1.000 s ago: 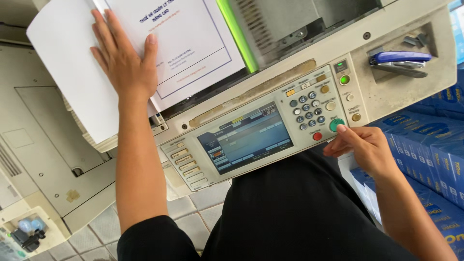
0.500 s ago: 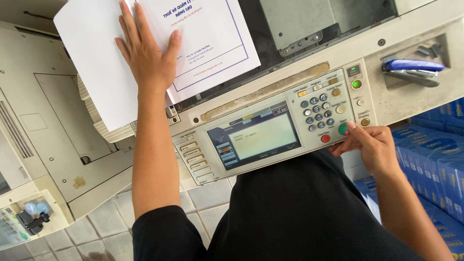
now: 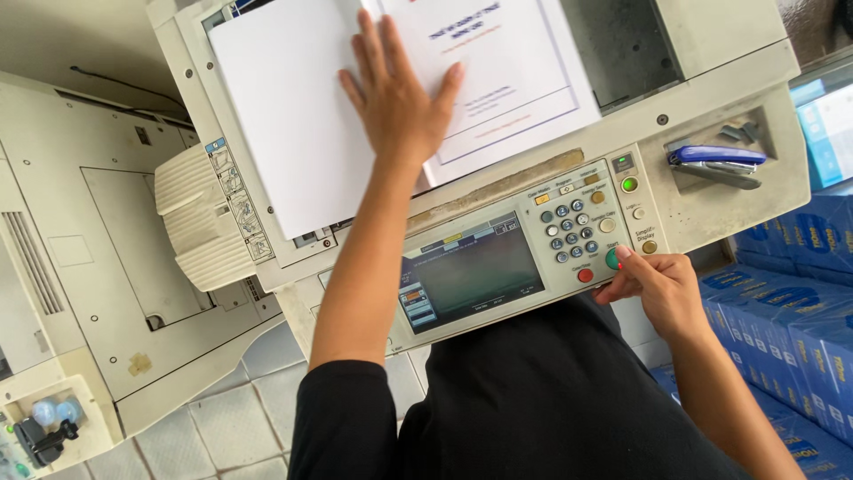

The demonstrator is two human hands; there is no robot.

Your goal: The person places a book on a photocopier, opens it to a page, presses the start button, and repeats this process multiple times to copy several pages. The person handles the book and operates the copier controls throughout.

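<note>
2 hands are at work on a photocopier (image 3: pixel 711 204). The left hand (image 3: pixel 400 107) lies flat, fingers spread apart, pressing an open booklet of white pages (image 3: pixel 293 116) onto the scanning glass, gripping nothing. The right hand (image 3: pixel 662 289) is loosely curled with 1 fingertip touching the green start button (image 3: pixel 612 259) on the control panel (image 3: pixel 533 258), just beside the red button (image 3: pixel 585 276). A blue stapler (image 3: pixel 715 160) rests in a recess to the right. If the left palm eases or slides, the pages could lift or skew and the copy may come out crooked or shadowed; a slipping fingertip might land on the red button.
</note>
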